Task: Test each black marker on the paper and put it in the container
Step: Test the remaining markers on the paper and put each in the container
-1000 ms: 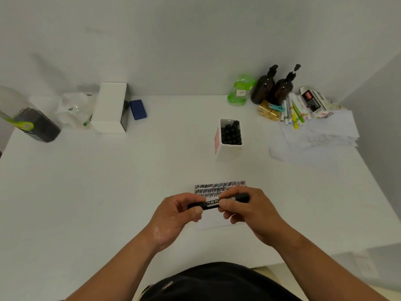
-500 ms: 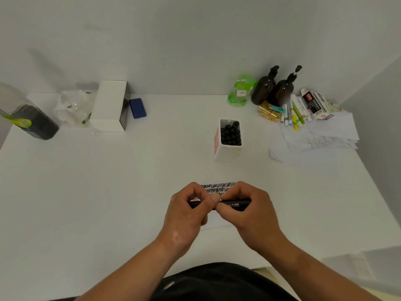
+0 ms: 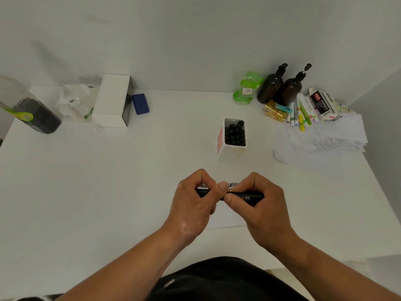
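I'm watching both hands gripping one black marker (image 3: 245, 196), held level just above the paper (image 3: 226, 219). The left hand (image 3: 193, 205) is curling round its left end and the right hand (image 3: 263, 210) is pinching the barrel. The container (image 3: 231, 153) is standing farther back, well apart from the hands, packed with upright markers (image 3: 235, 135).

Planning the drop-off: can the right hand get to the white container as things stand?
Probably yes. Nothing stands between the right hand and the container, and its top is open, though crowded with marker caps. The left hand grips the black marker too and must let go.
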